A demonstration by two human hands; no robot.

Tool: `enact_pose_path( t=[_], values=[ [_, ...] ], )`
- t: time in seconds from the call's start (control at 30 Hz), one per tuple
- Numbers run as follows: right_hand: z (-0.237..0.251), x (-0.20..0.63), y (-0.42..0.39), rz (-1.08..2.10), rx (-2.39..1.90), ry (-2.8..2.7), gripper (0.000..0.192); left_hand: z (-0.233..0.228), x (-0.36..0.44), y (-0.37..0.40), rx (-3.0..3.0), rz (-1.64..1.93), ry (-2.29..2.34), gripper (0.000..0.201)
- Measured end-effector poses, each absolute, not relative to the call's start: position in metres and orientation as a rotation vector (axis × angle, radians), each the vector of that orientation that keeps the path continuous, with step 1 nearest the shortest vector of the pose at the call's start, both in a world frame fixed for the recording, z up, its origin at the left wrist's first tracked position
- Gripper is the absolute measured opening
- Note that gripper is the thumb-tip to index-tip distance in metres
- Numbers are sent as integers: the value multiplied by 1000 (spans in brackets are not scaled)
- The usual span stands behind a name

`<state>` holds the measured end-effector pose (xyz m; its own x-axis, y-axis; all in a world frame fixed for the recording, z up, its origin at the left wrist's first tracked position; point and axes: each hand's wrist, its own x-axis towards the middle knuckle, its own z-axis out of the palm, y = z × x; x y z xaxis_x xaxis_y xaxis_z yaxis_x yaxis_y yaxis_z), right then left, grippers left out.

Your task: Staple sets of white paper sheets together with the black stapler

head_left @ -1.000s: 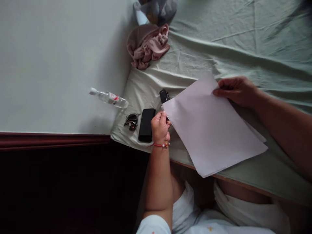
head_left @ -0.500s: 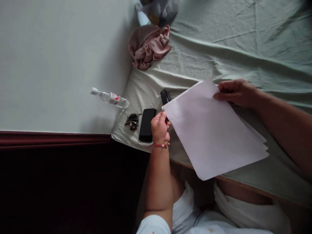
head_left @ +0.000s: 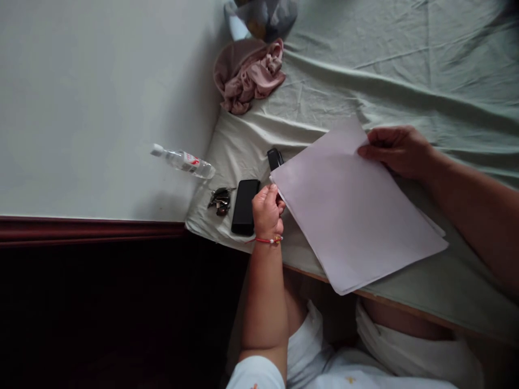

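Several sheets of blank white paper (head_left: 357, 210) are held at a slant over the table's front edge, their edges slightly out of line at the lower right. My left hand (head_left: 268, 208), with a red beaded string on the wrist, pinches the left corner of the sheets between thumb and fingers. On the upper right edge, my right hand (head_left: 395, 148) grips the paper with the thumb on top; its other fingertips are partly hidden. Beside my left hand lies a black phone (head_left: 245, 208). A small black object (head_left: 275, 158) sits just behind the paper's left corner, partly covered.
A pale green cloth (head_left: 324, 70) covers the table. Keys (head_left: 221, 201) and a clear plastic bottle (head_left: 184, 162) with a white cap are at the left, by the wall (head_left: 101, 108). Farther back are a crumpled pink cloth (head_left: 251, 78) and a plastic bag (head_left: 265, 19).
The top sheet's upper corner has shifted upward with my right hand, which rose slightly. The lower right edges show less fanning than before. My left hand has stayed nearly still.
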<state>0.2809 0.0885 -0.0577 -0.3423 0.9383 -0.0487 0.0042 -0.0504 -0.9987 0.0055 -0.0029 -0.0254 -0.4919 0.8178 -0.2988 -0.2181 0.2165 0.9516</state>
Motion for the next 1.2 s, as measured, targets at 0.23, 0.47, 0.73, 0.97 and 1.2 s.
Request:
enact_pose_path(
  t=[0.23,0.47,0.73,0.97,1.2],
  values=[
    [-61,282,90,1582,-1028,-1370,42,-28,5,-3,587,1440,1588,33],
    [-57,282,89,1594,-1032,-1281,40,-30,2,-3,570,1433,1587,35],
    [-63,283,91,1615,-1041,-1384,40,-30,4,-2,567,1458,1594,23],
    [-61,281,88,1566,-1067,-1434,37,-33,4,-3,640,1495,1579,22],
    [-60,280,88,1562,-1051,-1439,37,-33,5,-4,689,1519,1588,26]
  ],
)
